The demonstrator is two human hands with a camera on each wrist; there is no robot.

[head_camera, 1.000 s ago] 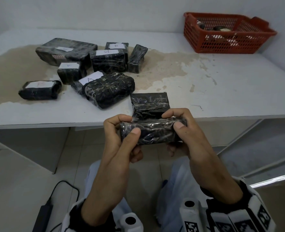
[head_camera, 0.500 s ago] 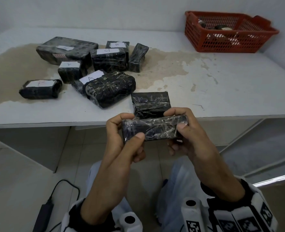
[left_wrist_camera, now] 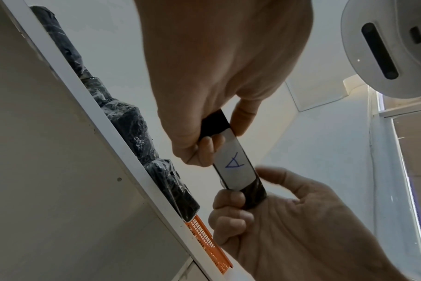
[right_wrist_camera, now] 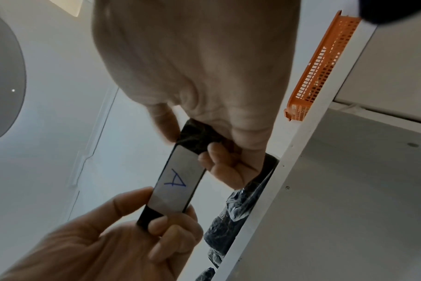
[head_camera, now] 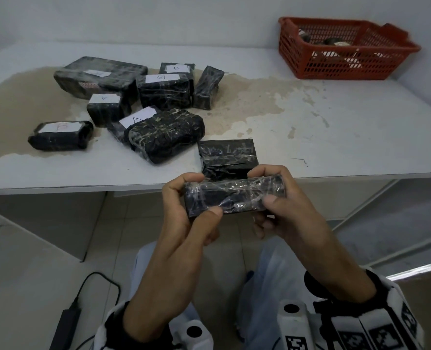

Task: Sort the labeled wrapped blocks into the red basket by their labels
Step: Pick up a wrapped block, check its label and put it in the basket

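Both hands, left hand (head_camera: pixel 186 213) and right hand (head_camera: pixel 280 210), pinched the ends of a wrapped block (head_camera: pixel 234 195) before the table (head_camera: pixel 335 127) edge. Its label (left_wrist_camera: pixel 233 167), marked A, faced down. The block looked stiff and slick; end grips seemed safest.

Head view: from above, facing forward and down over the white table (head_camera: pixel 335 137) to the red basket (head_camera: pixel 346 69) at far right. Wrist views: close, from below, facing up along each palm. Shared by all three: the held block (head_camera: pixel 234 197) (left_wrist_camera: pixel 236 161) (right_wrist_camera: pixel 176 182), table edge, basket.
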